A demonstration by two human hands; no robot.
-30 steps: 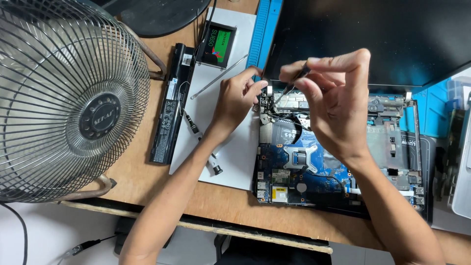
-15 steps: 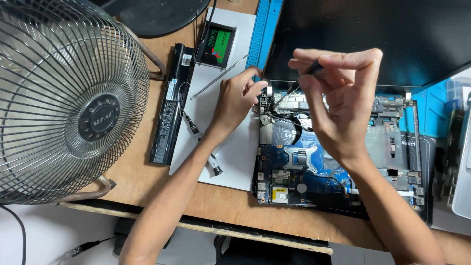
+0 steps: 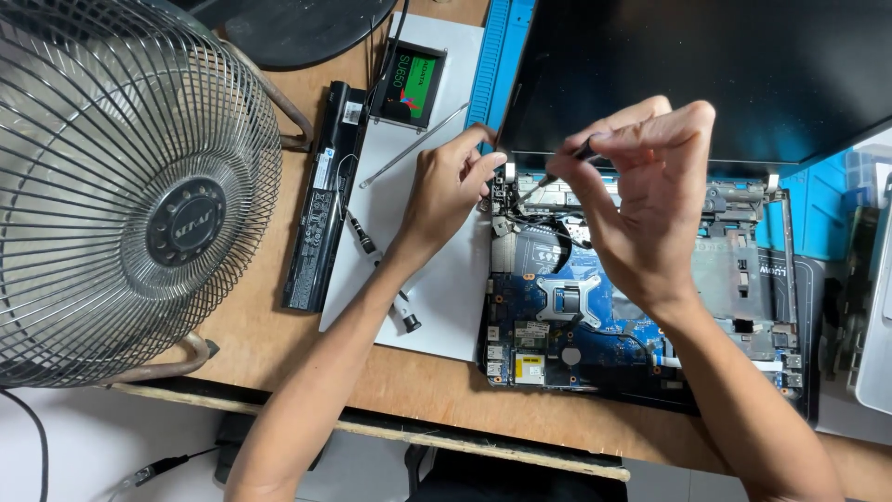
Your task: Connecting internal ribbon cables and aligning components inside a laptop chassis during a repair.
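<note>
An opened laptop base with a blue circuit board [image 3: 557, 316] lies on the wooden desk, its dark screen [image 3: 697, 65] tilted back behind it. My right hand [image 3: 641, 204] pinches a thin dark screwdriver [image 3: 562, 167] whose tip points down at the board's upper left corner near the hinge. My left hand [image 3: 451, 191] rests on that same corner, fingers curled against the hinge area. Whether the tip touches a screw is hidden.
A large metal fan [image 3: 121, 186] fills the left. A long black battery [image 3: 321, 223] and a green-labelled drive [image 3: 413, 84] lie by a white sheet [image 3: 437, 288] with loose small parts. A blue mat [image 3: 497, 56] lies behind; a pale device [image 3: 873, 316] is at the right edge.
My right hand with the screwdriver has shifted slightly up and right, then settled back over the hinge corner. My left hand has stayed in place.
</note>
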